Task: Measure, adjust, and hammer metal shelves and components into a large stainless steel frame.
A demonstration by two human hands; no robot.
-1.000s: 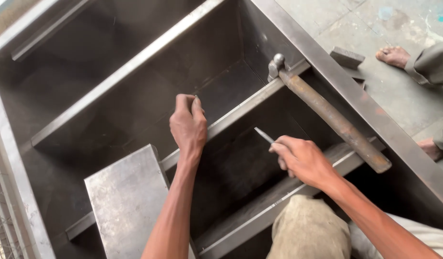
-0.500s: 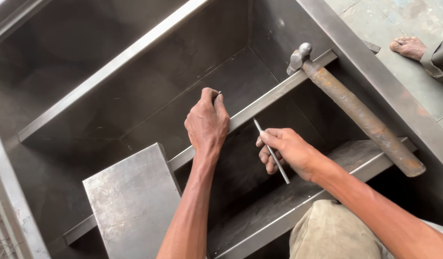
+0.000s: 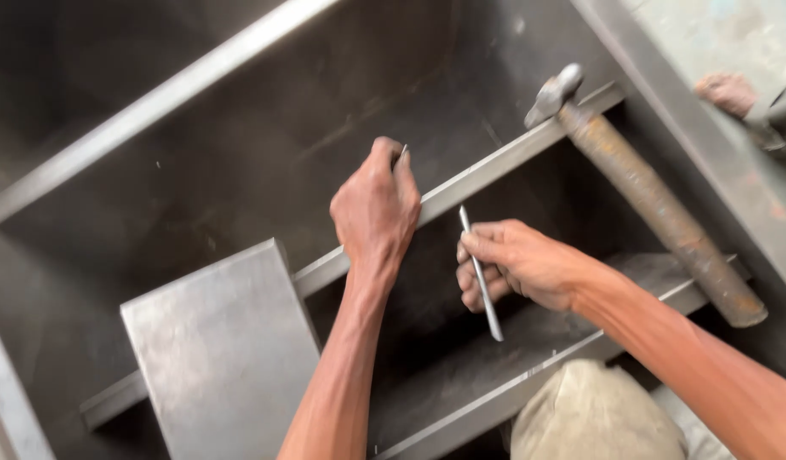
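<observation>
My left hand [image 3: 376, 209] rests over a metal cross bar [image 3: 487, 175] inside a dark steel frame, fingers curled on a small metal piece at the bar's far edge. My right hand [image 3: 516, 264] holds a thin pointed metal rod [image 3: 481, 277], tip up toward the bar, just right of my left hand. A hammer with a rusty handle [image 3: 657, 204] lies across the bars to the right, its head [image 3: 553, 92] on the cross bar.
A flat steel plate [image 3: 218, 353] lies on the bar at lower left. A second bar [image 3: 154, 106] runs across the back. My knee in beige cloth [image 3: 593, 417] is at the bottom. Another person's foot [image 3: 729, 92] is on the concrete floor at upper right.
The view has drifted, so everything sits further right. My right hand turned the thin rod from pointing sideways to nearly upright and brought it closer to my left hand, which stayed on the bar.
</observation>
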